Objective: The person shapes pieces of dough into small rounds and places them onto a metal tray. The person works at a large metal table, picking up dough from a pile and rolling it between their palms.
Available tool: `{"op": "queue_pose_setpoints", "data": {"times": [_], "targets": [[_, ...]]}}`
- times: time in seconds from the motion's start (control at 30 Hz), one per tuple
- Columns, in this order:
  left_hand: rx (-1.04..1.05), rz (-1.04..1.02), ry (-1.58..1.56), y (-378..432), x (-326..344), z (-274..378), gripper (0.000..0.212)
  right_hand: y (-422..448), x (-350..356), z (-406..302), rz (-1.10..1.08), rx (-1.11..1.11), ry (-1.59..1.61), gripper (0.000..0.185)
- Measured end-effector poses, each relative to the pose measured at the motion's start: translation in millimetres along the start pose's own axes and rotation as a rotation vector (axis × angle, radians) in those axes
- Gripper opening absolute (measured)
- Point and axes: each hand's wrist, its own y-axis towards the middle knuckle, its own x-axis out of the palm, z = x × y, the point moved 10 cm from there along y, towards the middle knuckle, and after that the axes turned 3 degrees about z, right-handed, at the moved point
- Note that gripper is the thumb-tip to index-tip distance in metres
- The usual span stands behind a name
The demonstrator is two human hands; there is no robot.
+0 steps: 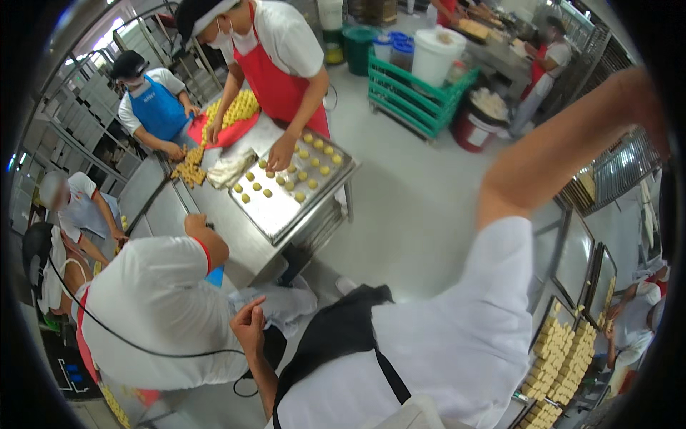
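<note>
My left hand point(249, 323) is raised in front of my black apron point(335, 327), index finger extended and the other fingers curled, holding nothing that I can see. It is close to the back of a co-worker in a white shirt point(161, 316). A thin black cable point(161, 351) runs from that person's head area towards my left wrist. My right arm reaches up and out to the right. At the dark rim of the picture my right hand point(646, 104) is blurred and partly cut off, so its fingers and anything in them are hidden. A wire rack point(624, 166) shows below it.
Ahead, a co-worker's hand touches dough balls on a metal tray point(268, 222) on a steel table point(225, 214). Yellow pieces lie on a red sheet point(236, 137). A green crate cart point(402, 102) and dark red bucket point(474, 131) stand beyond. Stacked pale pieces point(557, 354) are at lower right.
</note>
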Motion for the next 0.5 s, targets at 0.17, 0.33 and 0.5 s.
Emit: {"op": "queue_pose_setpoints", "data": {"times": [0.17, 0.33, 0.5], "targets": [[0.062, -0.017, -0.048, 11, 5, 31, 0.030, 26, 41, -68, -0.201, -0.099, -0.212, 0.034], [0.114, -0.024, 0.004, 26, -4, 56, 0.027, 22, 81, -111, -0.385, -0.234, -0.335, 0.031], [0.124, -0.046, -0.069, 46, 9, 60, 0.024, 24, 86, -49, -0.543, -0.143, -0.286, 0.029]]}}
